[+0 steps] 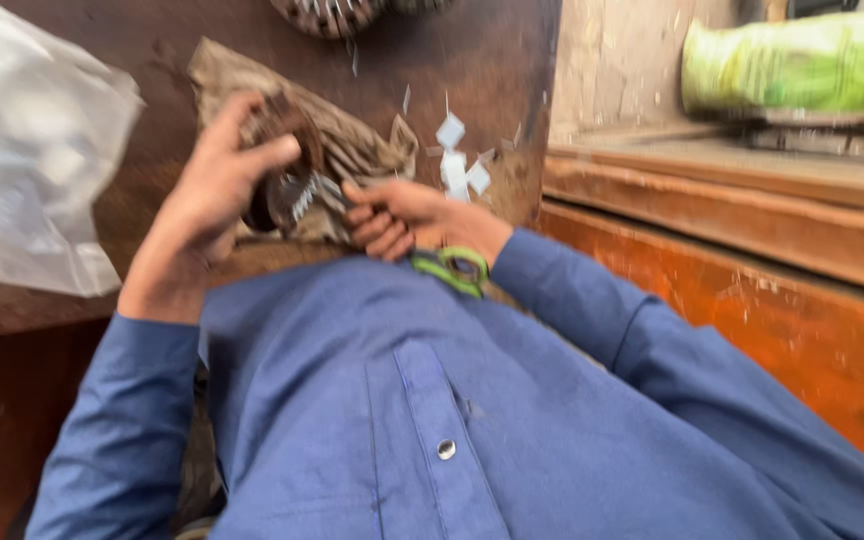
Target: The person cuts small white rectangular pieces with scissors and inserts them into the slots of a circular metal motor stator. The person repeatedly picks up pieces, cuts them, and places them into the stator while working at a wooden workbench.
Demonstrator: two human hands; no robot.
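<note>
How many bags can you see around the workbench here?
2. A translucent white plastic bag lies on the brown bench at the left, and a green bag sits on the ledge at the upper right. Others may lie out of frame.

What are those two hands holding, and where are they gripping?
Left hand grips a round dark toothed part around its rim. Right hand grips a green-handled tool near its handles.
</note>
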